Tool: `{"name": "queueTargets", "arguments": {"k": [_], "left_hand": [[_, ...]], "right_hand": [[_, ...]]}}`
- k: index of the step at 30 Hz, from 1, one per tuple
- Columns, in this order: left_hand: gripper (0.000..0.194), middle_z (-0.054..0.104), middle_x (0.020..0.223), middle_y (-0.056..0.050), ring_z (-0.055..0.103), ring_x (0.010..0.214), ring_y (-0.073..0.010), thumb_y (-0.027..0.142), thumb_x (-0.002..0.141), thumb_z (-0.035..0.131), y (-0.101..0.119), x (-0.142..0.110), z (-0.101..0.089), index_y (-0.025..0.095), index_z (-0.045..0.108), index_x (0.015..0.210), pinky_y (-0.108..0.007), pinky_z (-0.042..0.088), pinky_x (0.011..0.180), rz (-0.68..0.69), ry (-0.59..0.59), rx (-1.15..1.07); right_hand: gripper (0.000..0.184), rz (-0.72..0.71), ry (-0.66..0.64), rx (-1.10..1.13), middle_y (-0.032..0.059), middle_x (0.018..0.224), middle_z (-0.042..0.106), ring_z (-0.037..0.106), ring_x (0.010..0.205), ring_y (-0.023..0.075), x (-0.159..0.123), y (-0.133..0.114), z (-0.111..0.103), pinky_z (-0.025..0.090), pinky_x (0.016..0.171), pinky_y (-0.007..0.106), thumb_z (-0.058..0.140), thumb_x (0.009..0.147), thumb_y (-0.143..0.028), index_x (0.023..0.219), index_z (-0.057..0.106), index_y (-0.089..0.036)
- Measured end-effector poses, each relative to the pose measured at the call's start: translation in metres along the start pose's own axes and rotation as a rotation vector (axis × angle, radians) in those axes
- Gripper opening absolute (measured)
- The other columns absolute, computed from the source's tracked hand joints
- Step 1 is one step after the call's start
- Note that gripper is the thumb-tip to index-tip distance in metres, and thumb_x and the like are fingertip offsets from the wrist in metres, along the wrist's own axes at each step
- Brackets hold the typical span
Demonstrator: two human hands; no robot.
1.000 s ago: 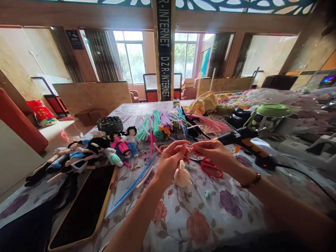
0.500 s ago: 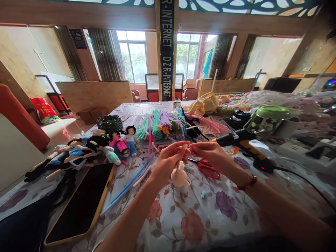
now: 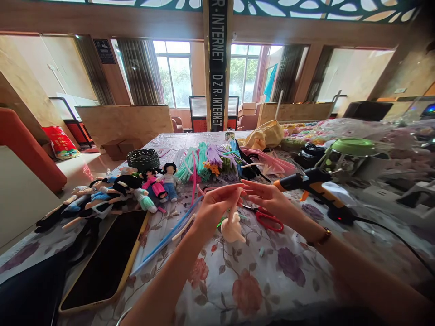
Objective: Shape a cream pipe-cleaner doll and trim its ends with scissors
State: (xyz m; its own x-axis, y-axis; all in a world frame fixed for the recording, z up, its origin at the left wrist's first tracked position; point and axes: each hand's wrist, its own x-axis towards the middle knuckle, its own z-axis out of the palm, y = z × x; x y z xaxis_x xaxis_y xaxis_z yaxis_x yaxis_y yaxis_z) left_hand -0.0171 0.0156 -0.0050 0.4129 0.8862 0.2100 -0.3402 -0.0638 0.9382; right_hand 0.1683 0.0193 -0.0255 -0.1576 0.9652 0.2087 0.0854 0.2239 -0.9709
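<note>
My left hand (image 3: pixel 215 206) holds a small cream fuzzy figure (image 3: pixel 233 228) by its thin stem, and the round body hangs just over the floral tablecloth (image 3: pixel 251 290). Its fingers are stretched towards the right. My right hand (image 3: pixel 268 199) faces it with the fingers extended. The fingertips meet the left hand's at the top of the stem, and I cannot tell whether they pinch it. Red-handled scissors (image 3: pixel 270 220) lie on the cloth just under my right hand.
A black-and-orange glue gun (image 3: pixel 314 184) with its cord stands to the right. Bundled coloured pipe cleaners (image 3: pixel 207 163) and several small dolls (image 3: pixel 152 183) lie behind and to the left. A phone (image 3: pixel 105 262) lies at the near left, beside long blue pipe cleaners (image 3: pixel 166 237). A green-lidded jar (image 3: pixel 353 149) stands at the right.
Both hands have opened their fingers from a tight pinch to an extended pose. The cream figure has dropped slightly lower. The view has shifted a little.
</note>
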Motion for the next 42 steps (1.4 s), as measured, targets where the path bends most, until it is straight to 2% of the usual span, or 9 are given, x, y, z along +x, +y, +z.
{"name": "queueTargets", "arguments": {"k": [2, 5, 8, 11, 15, 18, 22, 31, 42], "left_hand": [[0.025, 0.068, 0.072, -0.004, 0.057, 0.067, -0.0117, 0.028, 0.068, 0.072, 0.0, 0.0, 0.0, 0.018, 0.074, 0.091, -0.022, 0.044, 0.063, 0.003, 0.025, 0.003], [0.025, 0.07, 0.074, -0.004, 0.059, 0.068, -0.0123, 0.027, 0.063, 0.076, 0.001, 0.0, 0.001, 0.019, 0.075, 0.087, -0.024, 0.045, 0.067, 0.018, 0.061, -0.022], [0.025, 0.071, 0.075, -0.003, 0.058, 0.067, -0.0116, 0.023, 0.059, 0.078, 0.001, 0.001, 0.0, 0.019, 0.076, 0.084, -0.023, 0.045, 0.066, 0.037, 0.076, -0.027], [0.025, 0.07, 0.076, -0.003, 0.056, 0.065, -0.0101, 0.02, 0.059, 0.078, 0.0, 0.001, -0.003, 0.019, 0.075, 0.084, -0.022, 0.044, 0.064, 0.052, 0.077, -0.008], [0.028, 0.069, 0.077, -0.001, 0.055, 0.062, -0.0085, 0.018, 0.058, 0.079, 0.0, 0.002, -0.005, 0.02, 0.073, 0.086, -0.021, 0.044, 0.06, 0.07, 0.061, -0.018], [0.031, 0.067, 0.074, 0.001, 0.056, 0.061, -0.0087, 0.017, 0.058, 0.079, 0.0, 0.001, -0.006, 0.021, 0.071, 0.087, -0.021, 0.045, 0.059, 0.095, 0.066, -0.013], [0.031, 0.062, 0.067, 0.004, 0.055, 0.059, -0.0083, 0.016, 0.055, 0.079, 0.001, 0.001, -0.004, 0.021, 0.07, 0.085, -0.02, 0.045, 0.057, 0.149, 0.149, -0.006], [0.032, 0.057, 0.064, 0.006, 0.056, 0.057, -0.009, 0.02, 0.055, 0.08, 0.003, 0.002, 0.001, 0.021, 0.068, 0.085, -0.022, 0.048, 0.056, 0.235, 0.326, 0.042], [0.029, 0.072, 0.075, -0.003, 0.065, 0.069, -0.015, 0.021, 0.058, 0.078, 0.004, 0.002, 0.002, 0.016, 0.073, 0.087, -0.027, 0.054, 0.069, 0.127, 0.277, 0.009]], "right_hand": [[0.07, -0.014, -0.042, -0.02, 0.0097, 0.123, 0.061, 0.055, 0.116, 0.0258, 0.001, 0.003, 0.0, 0.047, 0.094, 0.042, 0.075, 0.065, -0.041, 0.129, 0.052, -0.025], [0.056, -0.055, -0.032, -0.099, 0.0091, 0.136, 0.049, 0.048, 0.123, 0.0277, 0.002, 0.004, -0.002, 0.044, 0.098, 0.042, 0.066, 0.073, -0.051, 0.122, 0.059, -0.024], [0.052, -0.058, 0.028, -0.173, 0.0116, 0.117, 0.064, 0.057, 0.112, 0.029, 0.002, 0.001, -0.003, 0.044, 0.095, 0.044, 0.049, 0.081, -0.06, 0.101, 0.071, -0.017], [0.046, -0.05, 0.134, -0.17, 0.0081, 0.082, 0.073, 0.067, 0.089, 0.0261, 0.001, -0.001, -0.003, 0.05, 0.084, 0.043, 0.057, 0.077, -0.056, 0.099, 0.069, -0.017], [0.035, -0.151, 0.203, -0.195, 0.0051, 0.091, 0.071, 0.066, 0.087, 0.0224, 0.0, -0.006, 0.001, 0.051, 0.081, 0.037, 0.073, 0.064, -0.04, 0.092, 0.067, -0.02], [0.026, -0.16, 0.184, -0.228, 0.0033, 0.076, 0.07, 0.065, 0.078, 0.0197, -0.002, -0.009, 0.006, 0.051, 0.079, 0.037, 0.065, 0.073, -0.04, 0.091, 0.067, -0.02], [0.016, -0.289, 0.076, -0.137, 0.0045, 0.096, 0.069, 0.063, 0.092, 0.0195, -0.004, -0.012, 0.009, 0.049, 0.086, 0.035, 0.059, 0.077, -0.031, 0.087, 0.068, -0.022], [0.025, -0.066, -0.271, 0.101, 0.0038, 0.094, 0.071, 0.065, 0.092, 0.0212, -0.013, -0.018, 0.003, 0.05, 0.08, 0.031, 0.065, 0.071, -0.031, 0.095, 0.071, -0.022], [0.021, -0.109, -0.117, 0.205, 0.0035, 0.087, 0.073, 0.069, 0.076, 0.017, -0.01, -0.016, 0.012, 0.055, 0.071, 0.031, 0.065, 0.079, -0.033, 0.096, 0.065, -0.021]]}}
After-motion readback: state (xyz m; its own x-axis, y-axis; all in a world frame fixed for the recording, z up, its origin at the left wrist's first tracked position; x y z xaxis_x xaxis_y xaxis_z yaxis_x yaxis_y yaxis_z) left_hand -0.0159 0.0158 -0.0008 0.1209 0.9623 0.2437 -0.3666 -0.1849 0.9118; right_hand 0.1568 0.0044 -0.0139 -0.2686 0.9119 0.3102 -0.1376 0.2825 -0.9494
